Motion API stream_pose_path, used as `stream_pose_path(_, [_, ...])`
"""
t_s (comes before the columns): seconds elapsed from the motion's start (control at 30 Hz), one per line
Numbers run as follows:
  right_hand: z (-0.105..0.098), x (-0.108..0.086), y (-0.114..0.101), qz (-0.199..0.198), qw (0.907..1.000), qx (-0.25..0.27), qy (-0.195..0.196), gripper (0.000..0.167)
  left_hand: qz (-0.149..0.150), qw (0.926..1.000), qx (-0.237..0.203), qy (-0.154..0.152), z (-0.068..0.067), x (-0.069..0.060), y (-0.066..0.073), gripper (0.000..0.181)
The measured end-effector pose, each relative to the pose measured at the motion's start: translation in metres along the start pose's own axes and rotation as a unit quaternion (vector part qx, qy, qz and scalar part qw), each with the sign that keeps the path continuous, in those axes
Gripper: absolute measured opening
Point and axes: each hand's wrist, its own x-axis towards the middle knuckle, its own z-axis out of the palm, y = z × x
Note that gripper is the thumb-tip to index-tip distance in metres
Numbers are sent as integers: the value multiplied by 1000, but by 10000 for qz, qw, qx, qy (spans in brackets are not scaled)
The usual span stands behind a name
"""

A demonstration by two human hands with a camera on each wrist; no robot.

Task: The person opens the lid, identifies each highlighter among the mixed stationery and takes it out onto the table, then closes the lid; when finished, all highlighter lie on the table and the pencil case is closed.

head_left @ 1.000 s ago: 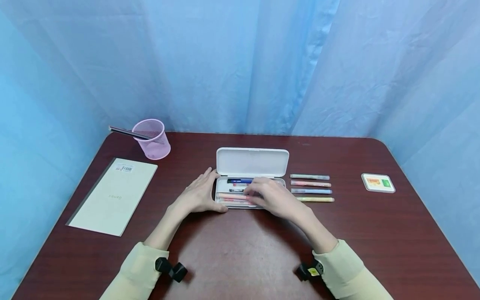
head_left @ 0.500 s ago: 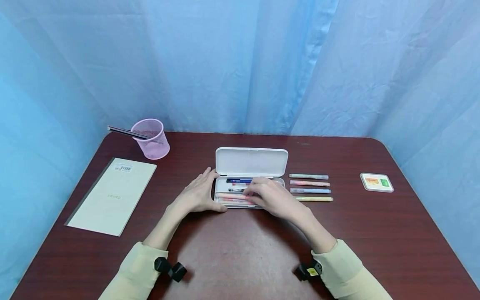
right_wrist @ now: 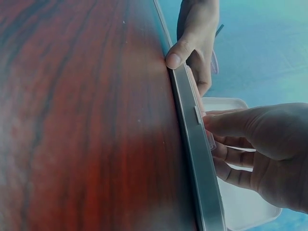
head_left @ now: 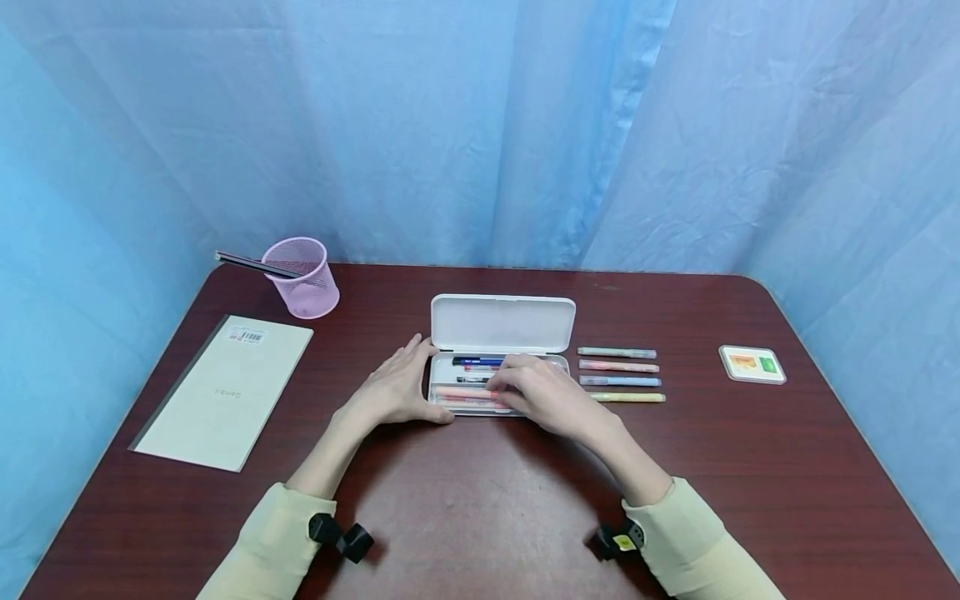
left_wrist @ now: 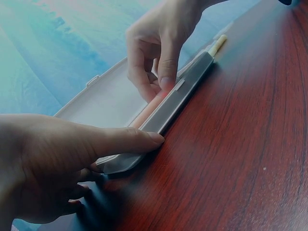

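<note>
An open white pencil case lies mid-table with its lid tipped back. My left hand holds the case's left end, thumb along the front wall and fingers at the far side. Inside the tray, my right hand pinches a pink pen lying along the front. The left wrist view shows the right thumb and fingers on that pink pen. Behind it lie a blue pen and other pens, partly covered by the right hand. In the right wrist view the case's front wall hides most of the tray.
Right of the case lie a green pen, a pink pen, a blue pen and a yellow pen. A small flat box lies farther right. A notebook and a purple mesh cup holding dark pencils stand left.
</note>
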Motion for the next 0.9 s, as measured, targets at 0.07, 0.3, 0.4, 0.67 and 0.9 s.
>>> stream_pose_path(0.07, [-1, 0, 0, 8, 10000, -21, 6, 11, 3, 10000, -15, 13, 0, -1, 0, 101])
stream_pose_path(0.3, [-13, -6, 4, 8, 9999, -33, 141, 12, 25, 10000, 74, 18, -1, -1, 0, 101])
stream_pose_path(0.4, [-20, -15, 12, 65, 9997, -11, 240, 12, 57, 10000, 75, 14, 0, 1, 0, 101])
stream_pose_path(0.67, [-45, -59, 48, 337, 9984, -55, 454, 19, 23, 10000, 49, -21, 3, 2, 1, 101])
stream_pose_path(0.9, [-56, -94, 77, 361, 9960, -414, 700, 25, -36, 10000, 34, -28, 1, 2, -1, 102])
